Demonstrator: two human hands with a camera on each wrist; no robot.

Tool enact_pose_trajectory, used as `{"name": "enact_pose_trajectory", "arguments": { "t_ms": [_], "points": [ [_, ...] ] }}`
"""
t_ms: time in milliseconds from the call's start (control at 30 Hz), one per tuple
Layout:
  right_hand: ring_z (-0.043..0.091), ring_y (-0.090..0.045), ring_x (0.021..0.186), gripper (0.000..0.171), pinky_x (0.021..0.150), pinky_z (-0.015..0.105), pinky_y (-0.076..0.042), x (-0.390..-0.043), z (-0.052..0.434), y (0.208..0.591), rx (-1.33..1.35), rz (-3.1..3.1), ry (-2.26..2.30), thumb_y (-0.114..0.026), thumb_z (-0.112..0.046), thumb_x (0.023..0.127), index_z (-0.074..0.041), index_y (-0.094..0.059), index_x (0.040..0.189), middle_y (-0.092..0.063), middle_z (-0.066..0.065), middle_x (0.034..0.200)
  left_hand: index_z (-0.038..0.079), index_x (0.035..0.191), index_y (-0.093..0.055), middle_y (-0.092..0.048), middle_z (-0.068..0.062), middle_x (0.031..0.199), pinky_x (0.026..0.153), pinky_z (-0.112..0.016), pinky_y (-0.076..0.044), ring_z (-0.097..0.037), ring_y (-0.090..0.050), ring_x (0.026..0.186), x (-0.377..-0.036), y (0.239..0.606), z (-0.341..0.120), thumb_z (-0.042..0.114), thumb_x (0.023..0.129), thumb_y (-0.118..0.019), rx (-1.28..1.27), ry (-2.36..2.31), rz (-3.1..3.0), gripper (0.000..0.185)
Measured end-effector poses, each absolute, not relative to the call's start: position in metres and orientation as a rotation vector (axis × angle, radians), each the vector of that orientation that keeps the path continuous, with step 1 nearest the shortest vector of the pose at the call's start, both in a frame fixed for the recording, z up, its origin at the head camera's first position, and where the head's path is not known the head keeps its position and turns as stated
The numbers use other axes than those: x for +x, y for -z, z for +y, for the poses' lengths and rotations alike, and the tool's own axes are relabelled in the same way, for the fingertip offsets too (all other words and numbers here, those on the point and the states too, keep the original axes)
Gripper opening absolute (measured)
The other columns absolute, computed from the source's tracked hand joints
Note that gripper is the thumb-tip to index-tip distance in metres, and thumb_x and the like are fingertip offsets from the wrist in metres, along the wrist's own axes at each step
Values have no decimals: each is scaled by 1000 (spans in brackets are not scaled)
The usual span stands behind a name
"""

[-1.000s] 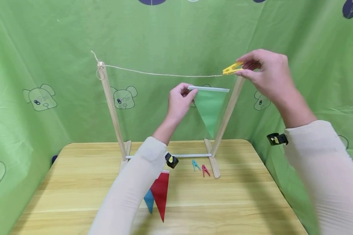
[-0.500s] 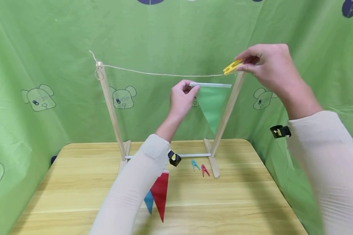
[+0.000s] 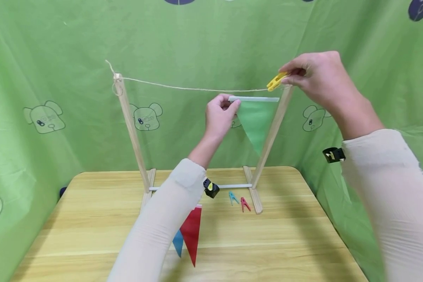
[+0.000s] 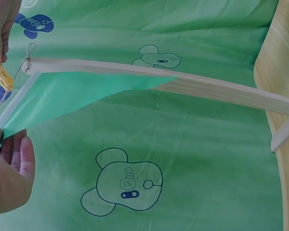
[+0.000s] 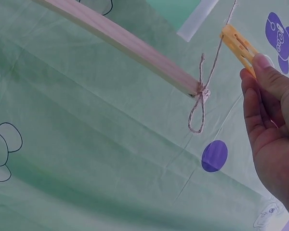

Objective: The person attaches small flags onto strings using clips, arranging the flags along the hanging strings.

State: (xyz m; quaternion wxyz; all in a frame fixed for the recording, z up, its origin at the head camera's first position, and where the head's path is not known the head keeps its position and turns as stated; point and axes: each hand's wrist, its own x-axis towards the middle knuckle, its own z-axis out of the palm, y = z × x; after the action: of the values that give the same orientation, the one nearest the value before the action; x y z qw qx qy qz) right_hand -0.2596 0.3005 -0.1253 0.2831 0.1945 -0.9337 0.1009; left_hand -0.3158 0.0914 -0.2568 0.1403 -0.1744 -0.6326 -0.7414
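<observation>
A green triangular pennant point(image 3: 255, 119) with a white top band hangs point down just under the twine point(image 3: 183, 87) strung between two wooden posts. My left hand point(image 3: 220, 115) pinches the pennant's left top corner; in the left wrist view the pennant point(image 4: 72, 96) spreads from my fingers point(image 4: 17, 163). My right hand point(image 3: 311, 76) pinches a yellow clothespin point(image 3: 275, 81) by the twine near the right post point(image 3: 273, 133). In the right wrist view the clothespin point(image 5: 238, 45) sits beside the twine and its knot point(image 5: 201, 91).
The wooden frame's base point(image 3: 201, 187) stands at the back of a wooden table point(image 3: 285, 239). A blue clothespin point(image 3: 233, 197) and a red one point(image 3: 244, 204) lie near the right foot. Red point(image 3: 192, 231) and blue point(image 3: 178, 243) pennants lie under my left forearm. Green printed cloth surrounds everything.
My left hand has lifted the green pennant closer to the twine. My right hand, with the yellow clothespin, has risen slightly and tilted it down toward the twine.
</observation>
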Motion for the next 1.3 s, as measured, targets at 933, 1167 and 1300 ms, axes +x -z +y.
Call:
{"name": "enact_pose_trajectory", "arguments": {
  "t_ms": [933,1167,1300],
  "points": [
    [34,-75,97,23,71,-6,-37,-264,291,129,618,-2524,-212,-76,-4,92,-1,-77,114,-76,21,112,-6,109,-68,-68,-11,93,77,-34,-63,-8,-60,75,-319,247,103,7,97,-71,-435,2192,-1827,18],
    [33,-76,96,22,69,-5,-38,-265,290,131,623,-2537,-202,-76,-3,92,-2,-77,114,-76,21,112,-6,108,-68,-68,-10,92,77,-33,-63,-8,-59,76,-319,246,105,7,97,-71,-433,2201,-1827,17],
    [33,-76,94,22,69,-7,-36,-265,290,132,644,-2519,-198,-76,-3,91,-1,-77,113,-76,21,110,-7,109,-67,-67,-11,93,83,-42,-62,-9,-59,76,-318,245,105,7,98,-70,-446,2213,-1818,18]
  ]
}}
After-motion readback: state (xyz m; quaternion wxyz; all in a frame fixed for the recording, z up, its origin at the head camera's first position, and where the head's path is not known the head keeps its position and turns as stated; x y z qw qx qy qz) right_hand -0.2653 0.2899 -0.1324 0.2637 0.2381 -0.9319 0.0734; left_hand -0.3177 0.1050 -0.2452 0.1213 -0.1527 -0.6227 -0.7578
